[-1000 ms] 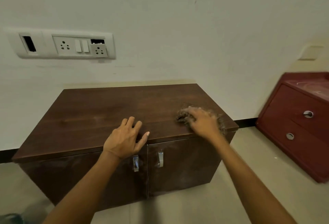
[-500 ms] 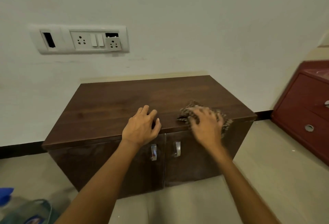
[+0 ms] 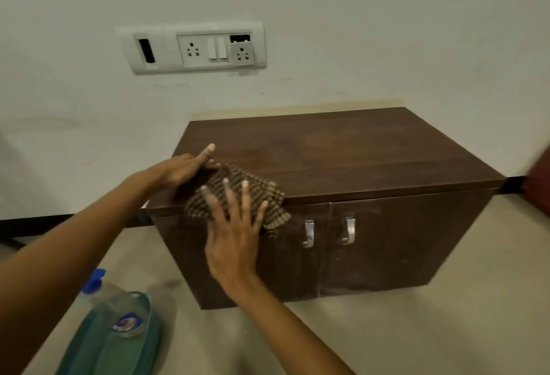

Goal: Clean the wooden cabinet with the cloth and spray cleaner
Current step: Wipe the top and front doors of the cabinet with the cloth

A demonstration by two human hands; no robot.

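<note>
The dark wooden cabinet (image 3: 357, 151) stands on the floor against the wall, both doors closed. A brown checked cloth (image 3: 272, 199) lies over the front left edge of its top, one corner hanging over the door. My right hand (image 3: 232, 240) presses flat on the cloth with its fingers spread. My left hand (image 3: 184, 166) rests on the top's left edge, fingertips at the cloth's left side. The cleaner bottle (image 3: 119, 321), clear with greenish liquid and a blue cap, is on the floor at lower left, away from both hands.
Two metal handles (image 3: 309, 233) sit where the doors meet. A white socket panel (image 3: 196, 47) is on the wall above. A red cabinet (image 3: 538, 184) shows at the right edge. Beige floor extends in front.
My right hand has slid the cloth from the right part of the top to its front left edge. My left hand shifted left too. The view swung left, and the bottle came into sight.
</note>
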